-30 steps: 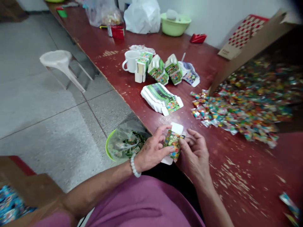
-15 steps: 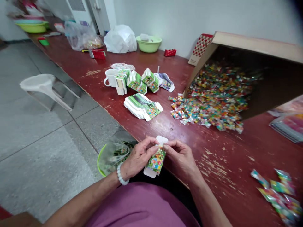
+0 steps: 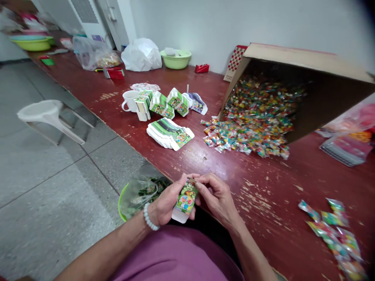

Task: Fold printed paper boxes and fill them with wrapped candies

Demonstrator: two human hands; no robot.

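Note:
My left hand (image 3: 167,201) and my right hand (image 3: 215,197) both grip a small green printed carton (image 3: 185,198) just above the near edge of the red table (image 3: 263,195). The left hand wraps the carton's side, with a white bead bracelet on its wrist. My right hand's fingers pinch the carton's top end, where the flap is folded down. A white flap sticks out at the carton's bottom. A stack of flat unfolded cartons (image 3: 170,134) lies further up the table, with several folded cartons (image 3: 162,103) behind it beside a white mug (image 3: 129,100).
A tipped cardboard box (image 3: 307,62) spills colourful wrapped candies (image 3: 252,125) onto the table. More candy packets (image 3: 334,230) lie at the right. A green bowl lined with a plastic bag (image 3: 137,193) sits below the table's edge. A white plastic stool (image 3: 47,115) stands on the floor.
The carton's top white flap has been folded down and no longer sticks up. My hands stay on the carton. The camera has tilted up and turned right.

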